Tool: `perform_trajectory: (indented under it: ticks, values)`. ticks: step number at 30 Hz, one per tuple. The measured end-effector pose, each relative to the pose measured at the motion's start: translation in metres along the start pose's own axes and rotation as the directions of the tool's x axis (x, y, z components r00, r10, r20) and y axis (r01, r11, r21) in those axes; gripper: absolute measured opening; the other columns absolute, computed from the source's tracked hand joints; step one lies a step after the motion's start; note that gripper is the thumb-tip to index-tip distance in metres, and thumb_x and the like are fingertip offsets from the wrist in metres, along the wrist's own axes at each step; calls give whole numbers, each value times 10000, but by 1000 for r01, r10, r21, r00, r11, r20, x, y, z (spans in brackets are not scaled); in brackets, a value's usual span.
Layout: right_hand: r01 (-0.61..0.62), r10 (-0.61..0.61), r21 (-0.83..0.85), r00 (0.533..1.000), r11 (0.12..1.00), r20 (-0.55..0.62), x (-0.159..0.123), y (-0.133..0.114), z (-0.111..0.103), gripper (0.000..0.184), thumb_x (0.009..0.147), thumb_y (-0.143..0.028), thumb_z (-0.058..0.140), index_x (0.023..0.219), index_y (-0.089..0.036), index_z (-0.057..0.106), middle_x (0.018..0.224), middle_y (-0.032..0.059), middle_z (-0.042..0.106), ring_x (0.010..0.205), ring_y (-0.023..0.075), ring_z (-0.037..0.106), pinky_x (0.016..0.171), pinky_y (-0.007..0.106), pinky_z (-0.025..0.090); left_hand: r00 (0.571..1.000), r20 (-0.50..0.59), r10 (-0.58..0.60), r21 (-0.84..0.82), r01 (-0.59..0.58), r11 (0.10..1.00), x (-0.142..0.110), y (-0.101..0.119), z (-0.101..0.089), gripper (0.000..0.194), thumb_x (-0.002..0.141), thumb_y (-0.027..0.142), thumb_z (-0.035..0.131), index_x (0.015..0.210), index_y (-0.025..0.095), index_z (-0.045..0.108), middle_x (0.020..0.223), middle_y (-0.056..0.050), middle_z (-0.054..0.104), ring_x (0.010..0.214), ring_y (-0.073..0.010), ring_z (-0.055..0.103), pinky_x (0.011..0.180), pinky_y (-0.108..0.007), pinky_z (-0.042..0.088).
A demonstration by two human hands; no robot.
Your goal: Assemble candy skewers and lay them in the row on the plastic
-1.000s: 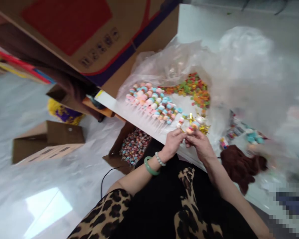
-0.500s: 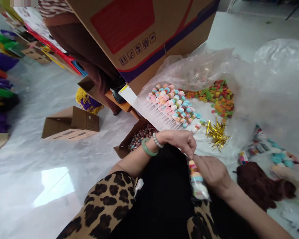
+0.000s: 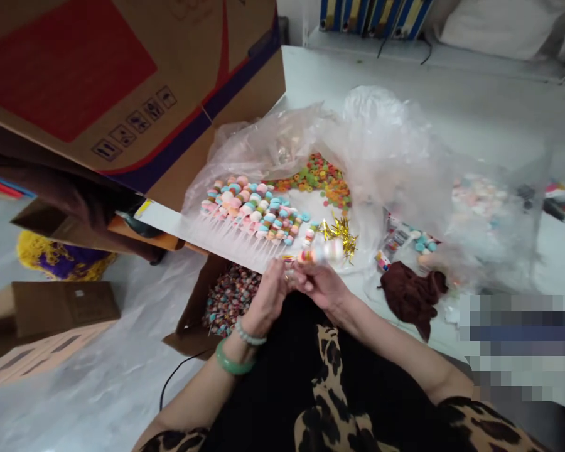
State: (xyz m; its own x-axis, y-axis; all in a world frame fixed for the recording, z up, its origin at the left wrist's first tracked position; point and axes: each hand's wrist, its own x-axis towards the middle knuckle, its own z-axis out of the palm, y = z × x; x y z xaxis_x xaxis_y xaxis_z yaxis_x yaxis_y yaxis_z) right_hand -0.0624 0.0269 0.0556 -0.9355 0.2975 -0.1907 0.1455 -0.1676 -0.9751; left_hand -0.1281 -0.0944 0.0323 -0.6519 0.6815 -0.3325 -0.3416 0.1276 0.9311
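Both hands meet over my lap at the table's front edge. A wrapped marshmallow candy skewer (image 3: pixel 327 252) lies sideways there, its far end blurred. My right hand (image 3: pixel 324 285) is closed round the skewer's lower end. My left hand (image 3: pixel 269 298), with a green bangle and beads at the wrist, pinches at the same end; the fingers partly hide what they grip. Just beyond is a pile of marshmallow skewers (image 3: pixel 254 210) with white sticks pointing toward me. Gold twist ties (image 3: pixel 339 237) lie right behind the held skewer. Colourful gummy rings (image 3: pixel 322 179) are heaped farther back.
A large cardboard box (image 3: pixel 179 144) stands at the left of the table. Below the edge, an open carton (image 3: pixel 193 301) holds many small wrapped candies. Clear plastic bags (image 3: pixel 381 132) spread over the table. A brown cloth (image 3: pixel 412 295) lies right. Someone's dark-clothed leg (image 3: pixel 70 188) shows behind the box.
My view has swung right. Both hands have come closer together at the end of the skewer, which has turned from hanging toward me to lying sideways, its marshmallows pointing right.
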Motion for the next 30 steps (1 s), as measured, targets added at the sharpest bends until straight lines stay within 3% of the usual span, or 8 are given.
perform_trajectory:
  ticks: [3, 5, 9, 14, 19, 23, 27, 30]
  values:
    - [86, -83, -278, 996, 957, 23, -9, 12, -12, 255, 846, -434, 530, 752, -204, 586, 634, 12, 559, 617, 144, 526, 574, 240, 411, 771, 520, -368, -72, 468, 881, -3, -6, -15, 792, 758, 863, 313, 894, 151, 634, 696, -118, 646, 592, -240, 635, 537, -344, 481]
    - [87, -62, -373, 995, 924, 78, -13, 18, -20, 198, 823, -373, 577, 743, -197, 619, 670, 37, 597, 697, 161, 565, 642, 248, 426, 682, 601, -417, 53, 487, 872, -4, -5, -26, 723, 729, 827, 459, 842, 136, 641, 647, -98, 628, 496, -187, 577, 468, -277, 408]
    - [-109, 163, -298, 973, 948, 161, -14, 28, -26, 191, 846, -317, 509, 787, -176, 625, 591, -4, 586, 509, 120, 512, 524, 223, 404, 823, 449, -347, 406, 157, 900, -2, 13, -42, 400, 692, 550, 722, 822, 177, 654, 673, -7, 617, 530, -119, 502, 513, -226, 363]
    - [-246, 378, -346, 837, 905, 395, -16, 31, -11, 249, 886, -297, 468, 912, -151, 668, 639, 7, 663, 474, 110, 563, 510, 221, 446, 883, 316, -347, 852, -102, 514, -9, 43, -50, 215, 723, 390, 700, 912, 288, 712, 837, -3, 701, 859, -217, 628, 734, -253, 413]
    - [3, 253, -833, 952, 554, 173, -7, 19, -8, 201, 875, -178, 514, 973, -191, 689, 896, 87, 748, 849, 212, 692, 725, 280, 467, 902, 9, -432, 1000, -14, -8, -33, 39, -81, 176, 815, 346, 592, 944, 298, 702, 831, -51, 719, 831, -260, 672, 711, -297, 414]
    - [-163, 113, -947, 984, 275, -137, 15, 6, -30, 334, 997, -304, 347, 1071, -212, 659, 1018, 104, 739, 925, 237, 689, 747, 302, 464, 945, -178, -275, 950, 92, -299, -50, 38, -99, 362, 832, 268, 568, 1178, 189, 641, 982, -168, 718, 897, -325, 668, 727, -360, 423]
    - [-248, 105, -949, 967, 196, -231, 27, 15, -20, 401, 1008, -406, 327, 1140, -165, 619, 986, 158, 735, 914, 291, 700, 754, 362, 478, 983, 58, -173, 998, -55, 17, -24, 54, -59, 318, 915, 342, 487, 1163, 239, 657, 1021, -115, 726, 951, -293, 659, 760, -342, 418]
    - [-260, 169, -945, 959, 197, -229, 29, 32, 0, 444, 1007, -421, 331, 1184, -96, 577, 966, 214, 728, 917, 315, 708, 762, 389, 488, 979, 166, 122, 985, -170, 24, 31, 70, -9, 332, 952, 255, 382, 1038, 181, 694, 999, -146, 701, 930, -291, 629, 772, -365, 395]
